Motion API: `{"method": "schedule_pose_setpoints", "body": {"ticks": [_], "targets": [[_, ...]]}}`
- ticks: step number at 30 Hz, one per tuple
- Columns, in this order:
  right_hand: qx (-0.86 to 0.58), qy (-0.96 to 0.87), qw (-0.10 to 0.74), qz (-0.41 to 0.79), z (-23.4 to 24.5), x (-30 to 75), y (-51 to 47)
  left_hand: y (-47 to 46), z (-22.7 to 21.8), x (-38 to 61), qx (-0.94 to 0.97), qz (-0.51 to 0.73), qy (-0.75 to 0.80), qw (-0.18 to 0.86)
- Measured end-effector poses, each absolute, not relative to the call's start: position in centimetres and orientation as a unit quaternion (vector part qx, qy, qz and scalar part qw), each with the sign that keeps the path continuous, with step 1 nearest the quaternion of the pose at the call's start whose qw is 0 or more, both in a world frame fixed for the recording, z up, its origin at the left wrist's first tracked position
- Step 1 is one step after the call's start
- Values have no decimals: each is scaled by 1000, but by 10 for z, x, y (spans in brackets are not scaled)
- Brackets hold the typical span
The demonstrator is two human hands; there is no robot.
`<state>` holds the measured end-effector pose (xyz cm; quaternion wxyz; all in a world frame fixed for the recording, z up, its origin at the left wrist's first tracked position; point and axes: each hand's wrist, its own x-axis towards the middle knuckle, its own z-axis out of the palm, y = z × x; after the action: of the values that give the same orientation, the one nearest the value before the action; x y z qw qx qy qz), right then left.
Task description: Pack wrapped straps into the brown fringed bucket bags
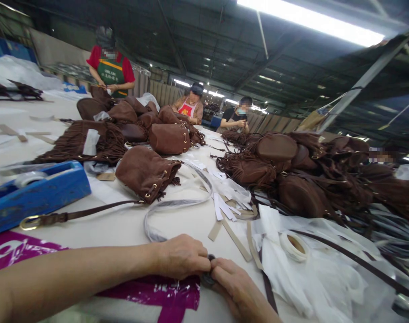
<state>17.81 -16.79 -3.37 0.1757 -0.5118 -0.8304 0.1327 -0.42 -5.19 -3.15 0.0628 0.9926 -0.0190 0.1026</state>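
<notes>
My left hand (184, 256) and my right hand (236, 282) meet at the table's near side, both closed with fingertips pinched. Between them is a dark, shiny end (207, 279), seemingly of the plastic-wrapped strap; the fingers hide most of it. That wrapped strap (177, 204) curves from behind my left hand up towards a brown drawstring bag (145, 172) with gold eyelets and fringe. A brown strap with a gold buckle (86, 211) stretches left from the bag. Beneath my left forearm lies a purple printed plastic bag (150, 291).
A blue tape dispenser (53, 190) stands at left. Brown fringed bags form a left pile (171, 137) and a right pile (302, 179). Paper strips (236, 237), white plastic sheeting (312, 273) and a tape roll (294, 246) lie at right. Several people work across the table.
</notes>
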Motion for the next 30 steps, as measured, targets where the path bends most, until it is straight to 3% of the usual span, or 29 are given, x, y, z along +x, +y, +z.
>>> {"method": "schedule_pose_setpoints", "body": {"ticks": [5,11,17,24,30], "targets": [[-611,-763,183,104,-42,170,-171,-81,-41,8,975,62,194,94],[-525,-818,179,154,-35,177,-171,-66,-28,-7,997,56,38,32],[-657,-734,144,97,-44,165,-170,-84,-32,3,982,43,166,78],[-516,-826,159,161,-31,178,-173,-57,-19,-10,998,57,-18,27],[-587,-771,199,144,-33,166,-179,-89,-35,0,984,52,144,96]]}}
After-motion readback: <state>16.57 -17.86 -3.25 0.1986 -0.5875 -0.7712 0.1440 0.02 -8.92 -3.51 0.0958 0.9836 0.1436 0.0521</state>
